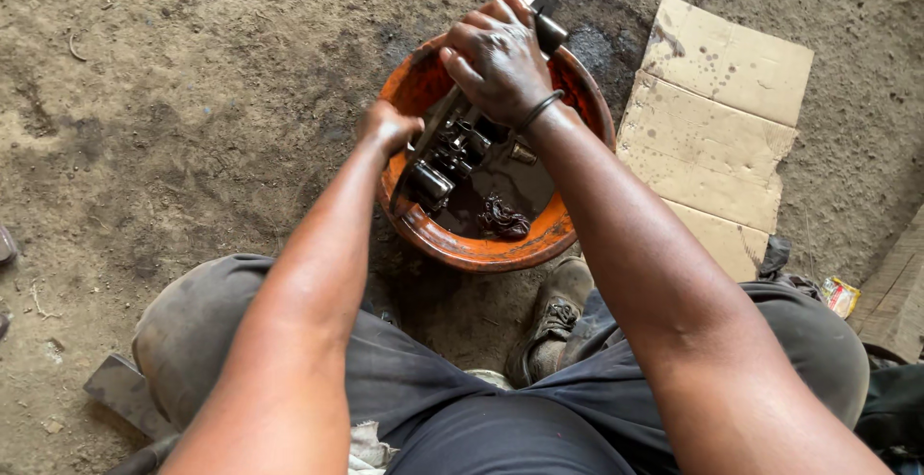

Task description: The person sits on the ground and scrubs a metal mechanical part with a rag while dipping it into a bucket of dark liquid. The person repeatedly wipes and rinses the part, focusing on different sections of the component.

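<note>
The left hand (387, 128) steadies the greasy metal part (452, 153) at the orange basin's (481, 249) left rim while the right hand (496, 56) grips a brush handle (549, 27); short, firm strokes would keep the dark oil (520, 181) inside.

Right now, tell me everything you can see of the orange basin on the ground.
The orange basin is round and shallow, plastic by its look, its rim and inner wall smeared with black grime. It sits on the dirt floor in front of the person's shoe, beside flattened cardboard. Dark oily liquid pools in its bottom around greasy metal engine parts. The left hand is at its left rim on a long metal part; the right hand grips a tool above its far side.
</note>
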